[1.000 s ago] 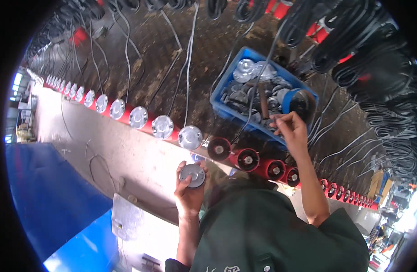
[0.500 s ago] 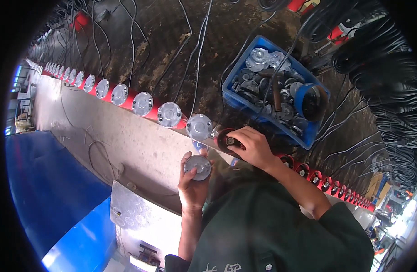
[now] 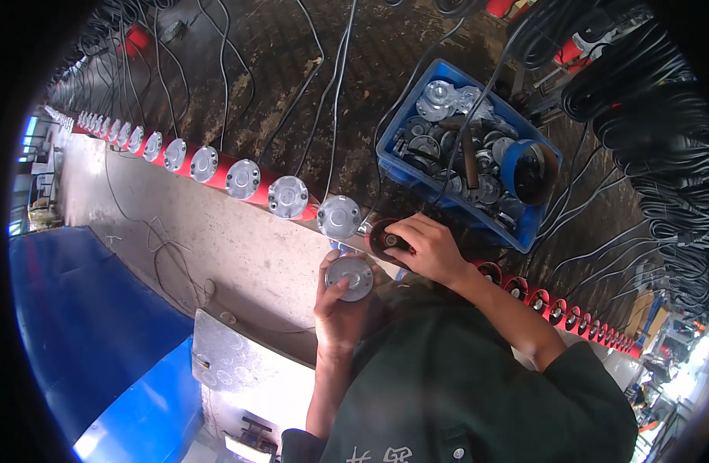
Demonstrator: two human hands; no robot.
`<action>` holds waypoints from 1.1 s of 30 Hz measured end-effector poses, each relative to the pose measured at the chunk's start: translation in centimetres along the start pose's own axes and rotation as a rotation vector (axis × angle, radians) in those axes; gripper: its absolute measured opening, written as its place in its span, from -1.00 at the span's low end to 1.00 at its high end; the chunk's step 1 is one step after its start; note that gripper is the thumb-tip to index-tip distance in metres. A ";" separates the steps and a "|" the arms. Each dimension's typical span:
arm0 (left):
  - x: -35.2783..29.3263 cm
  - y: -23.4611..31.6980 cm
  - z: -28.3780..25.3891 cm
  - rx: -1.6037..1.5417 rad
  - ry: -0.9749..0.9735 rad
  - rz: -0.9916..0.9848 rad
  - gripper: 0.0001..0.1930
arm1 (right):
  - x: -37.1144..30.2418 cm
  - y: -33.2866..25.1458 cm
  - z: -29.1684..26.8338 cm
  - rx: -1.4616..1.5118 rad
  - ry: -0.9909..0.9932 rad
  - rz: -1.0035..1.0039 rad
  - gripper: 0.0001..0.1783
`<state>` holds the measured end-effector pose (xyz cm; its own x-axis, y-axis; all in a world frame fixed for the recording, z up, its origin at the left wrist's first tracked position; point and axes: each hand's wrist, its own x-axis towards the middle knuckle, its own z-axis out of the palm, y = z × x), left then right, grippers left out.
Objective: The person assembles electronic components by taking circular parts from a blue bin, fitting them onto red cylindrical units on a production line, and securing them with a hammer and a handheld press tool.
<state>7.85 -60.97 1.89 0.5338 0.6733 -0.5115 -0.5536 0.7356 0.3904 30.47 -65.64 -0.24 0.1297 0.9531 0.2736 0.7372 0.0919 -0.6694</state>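
My left hand (image 3: 340, 318) grips a round grey metal end cover (image 3: 349, 278) by its edge, its thumb across the face. It is just below and left of a red cylindrical motor (image 3: 376, 233) with an uncovered end. My right hand (image 3: 428, 245) reaches into that end, index finger and thumb closed about the round shaft end (image 3: 391, 241). The exact fingertip contact is partly hidden. Immediately left of it, another motor carries a fitted silver end cover (image 3: 339, 217). The two covers are apart.
Covered red motors (image 3: 243, 179) run in a row to the far left; uncovered ones (image 3: 516, 288) run right. A blue crate (image 3: 401, 158) of metal parts, a hammer (image 3: 469, 158) and a blue ring (image 3: 516, 171) stands beyond. Black cables (image 3: 655, 116) hang in coils at right.
My left hand has moved up and to the right with the end cover, closer to the uncovered motor. My right hand stays at the motor's shaft end.
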 end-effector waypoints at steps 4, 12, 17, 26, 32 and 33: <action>0.0 -0.1 0.2 -0.003 -0.021 -0.022 -0.37 | 0.0 0.1 0.0 0.000 -0.006 -0.003 -0.58; 0.2 -0.1 1.2 -0.002 -0.044 -0.021 -0.40 | 0.1 -0.7 -0.7 0.016 0.042 0.018 -0.50; 0.1 -0.4 0.7 0.020 -0.070 -0.050 -0.48 | -0.6 -3.5 -2.9 0.034 0.045 -0.055 -0.51; 0.2 -1.0 0.4 0.231 -0.011 -0.429 -0.39 | -2.7 -3.6 -3.6 0.097 0.026 0.083 -0.67; 2.3 -1.3 2.3 1.448 -0.169 0.536 0.00 | -1.6 -1.2 -4.5 0.554 -0.024 0.762 -0.60; 2.8 -1.4 2.5 1.451 -0.167 0.537 0.00 | -1.1 -1.1 -4.5 0.552 -0.092 0.763 -0.59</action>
<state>11.69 -59.94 1.79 0.5999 0.7997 -0.0247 0.3217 -0.2128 0.9226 32.54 -68.09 3.28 0.3772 0.8289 -0.4131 0.0534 -0.4648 -0.8838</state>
